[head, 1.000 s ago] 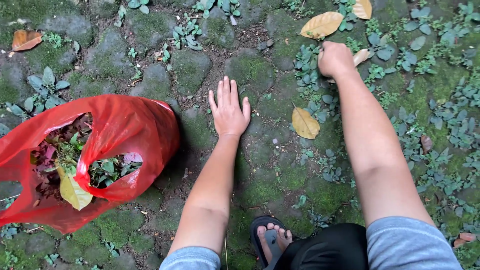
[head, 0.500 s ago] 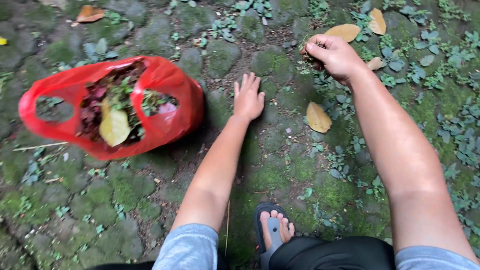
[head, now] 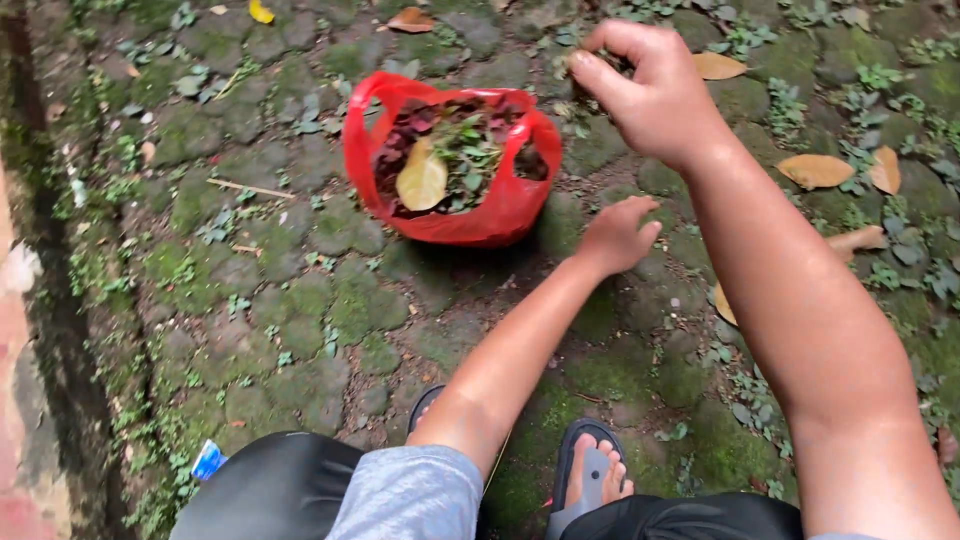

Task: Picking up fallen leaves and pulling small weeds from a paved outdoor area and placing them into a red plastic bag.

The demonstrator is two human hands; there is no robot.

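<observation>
Two hands (head: 660, 95) (bare); one red bag (head: 500, 215)

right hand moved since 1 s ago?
Yes. The right hand has lifted off the weedy stones at the brown leaves and swung left toward the red bag, fingers pinched on small debris.

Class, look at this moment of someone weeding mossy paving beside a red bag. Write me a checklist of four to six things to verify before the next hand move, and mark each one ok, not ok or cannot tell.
1. Red plastic bag mouth open and facing up: ok.
2. Room left in the bag above the leaves and weeds: ok, the contents sit below the rim.
3. Right hand closed on plucked bits: cannot tell what or how much it pinches.
4. Right hand above the bag opening: not ok, it is off to the bag's side.
5. Left hand braced on the mossy stones: ok, empty.
6. Fallen brown leaves within reach: ok, probably.
</observation>
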